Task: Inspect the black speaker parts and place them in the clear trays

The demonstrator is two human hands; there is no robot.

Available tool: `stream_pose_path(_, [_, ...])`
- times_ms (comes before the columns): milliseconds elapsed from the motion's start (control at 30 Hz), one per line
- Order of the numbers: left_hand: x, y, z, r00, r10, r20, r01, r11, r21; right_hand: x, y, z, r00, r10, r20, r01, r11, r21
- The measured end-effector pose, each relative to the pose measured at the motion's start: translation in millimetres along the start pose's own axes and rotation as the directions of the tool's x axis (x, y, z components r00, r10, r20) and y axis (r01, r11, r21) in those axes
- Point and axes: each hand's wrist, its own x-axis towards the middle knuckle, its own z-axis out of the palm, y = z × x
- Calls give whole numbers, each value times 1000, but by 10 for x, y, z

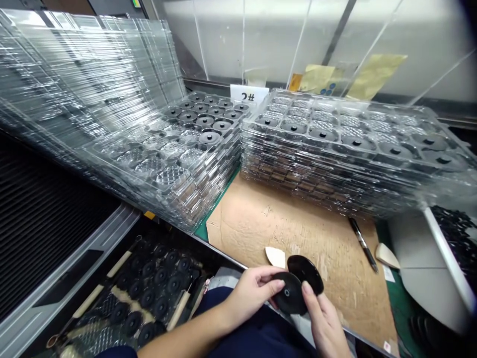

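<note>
- The left hand (250, 288) grips a black disc (289, 293) at its left edge, thumb on top, at the near edge of the table.
- The right hand (325, 323) pinches the same disc from the right, thumb on its face.
- A second black disc (306, 271) lies just behind the held one, partly overlapped by it, on the cardboard sheet (298, 228).
- A pale wedge-shaped piece (276, 256) rests on the cardboard just left of the second disc.
- A pen (363, 244) lies on the cardboard to the right, with another pale wedge (386, 255) just beyond it.
- Far right, a stack of clear trays (343, 159) sits on the cardboard's far end; its top tray holds black discs in some pockets.
- Far left, another tray stack (179, 154) stands tilted, with discs in its far pockets.
- Further left, a tall pile of clear trays (74, 79) leans back.
- A label (249, 94) reading "2#" stands between the two stacks at the far side.
- Below the table on the near left, a tray of black discs (149, 288) sits low down.
- At the right edge, a white bin (428, 268) holds dark parts.
</note>
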Motion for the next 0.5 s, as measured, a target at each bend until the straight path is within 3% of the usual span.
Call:
stream_pose_path(67, [16,-26,-6,1000,-28,-9,28,1000,-6,56,107,-85,996,-85,-38,80,989,-123])
stream_pose_path(133, [36,-57,-19,998,-58,-30,57,998,-25,117,208,-176,969,-247,-27,232,937,-261])
stream_pose_path(233, [60,-100,-39,993,-97,-65,92,993,-78,186,294,-224,826,-548,134,536,688,-489])
stream_pose_path(300, [67,-119,-46,990,-112,-81,103,989,-111,208,325,-177,732,-630,258,647,525,-553])
stream_pose_path(367, [70,-141,-46,988,-122,-96,109,985,-133,206,359,-90,724,-626,290,660,506,-556])
stream_pose_path(500, [91,-232,-35,985,-134,-106,117,981,-156,160,416,77,775,-584,242,608,585,-537])
